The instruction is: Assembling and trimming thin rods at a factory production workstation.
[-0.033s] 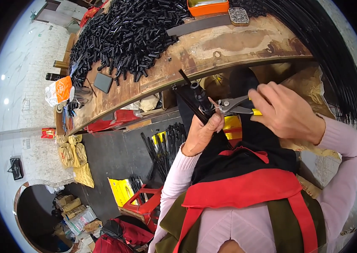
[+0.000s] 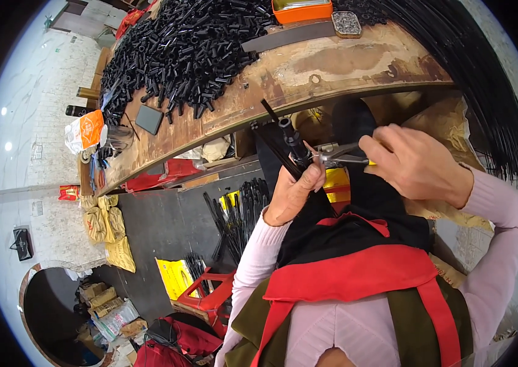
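My left hand [image 2: 297,188] is closed round what looks like an umbrella frame [image 2: 294,142], a bundle of thin black ribs with a black plastic collar and a rod sticking up through it. A short pinkish strand or wire stands out beside my left thumb. My right hand [image 2: 413,160] grips a pair of metal pliers [image 2: 349,154] with yellow on the handles. The pliers' jaws are at the strand, right next to the collar and my thumb tip; whether they bite on it is too small to tell. Both hands are above my lap, below the bench's near edge.
On the wooden bench [image 2: 344,64] lies a large heap of black plastic tubes [image 2: 179,55], with an orange box [image 2: 302,11] and a small metal tin [image 2: 347,24] behind. Long black rods [image 2: 485,79] hang over its right end. A red stool [image 2: 216,293] stands lower left.
The pliers have turned slightly and their handles have come closer together as my right hand's fingers tighten. My left hand and the frame have barely moved.
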A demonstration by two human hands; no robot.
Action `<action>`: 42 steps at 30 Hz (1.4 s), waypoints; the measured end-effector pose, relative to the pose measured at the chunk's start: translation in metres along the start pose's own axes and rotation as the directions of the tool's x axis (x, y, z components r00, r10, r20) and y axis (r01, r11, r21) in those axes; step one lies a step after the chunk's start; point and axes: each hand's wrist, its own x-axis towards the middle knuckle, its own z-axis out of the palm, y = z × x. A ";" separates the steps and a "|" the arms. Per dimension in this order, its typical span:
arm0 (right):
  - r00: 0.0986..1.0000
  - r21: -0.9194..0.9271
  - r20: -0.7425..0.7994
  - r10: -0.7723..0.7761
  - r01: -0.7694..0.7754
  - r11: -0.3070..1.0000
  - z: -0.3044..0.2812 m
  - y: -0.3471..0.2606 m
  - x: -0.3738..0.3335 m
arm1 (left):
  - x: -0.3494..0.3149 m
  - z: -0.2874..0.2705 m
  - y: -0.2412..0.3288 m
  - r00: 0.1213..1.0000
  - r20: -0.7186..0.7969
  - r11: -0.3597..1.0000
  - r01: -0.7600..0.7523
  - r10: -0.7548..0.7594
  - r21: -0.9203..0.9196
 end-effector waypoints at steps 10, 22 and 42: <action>0.963 0.448 -0.049 0.267 -0.217 0.867 0.008 -0.028 -0.010 | -0.016 0.021 -0.001 0.972 -0.228 0.980 0.102 -0.061 0.171; 0.851 0.849 0.525 -0.015 -0.523 0.073 0.034 -0.024 -0.004 | -0.011 0.019 0.014 0.995 -0.078 0.998 0.061 -0.059 0.027; 0.915 0.320 -0.395 0.084 0.052 0.946 0.022 -0.018 0.006 | 0.000 0.016 0.028 0.971 -0.239 0.977 0.073 -0.024 0.198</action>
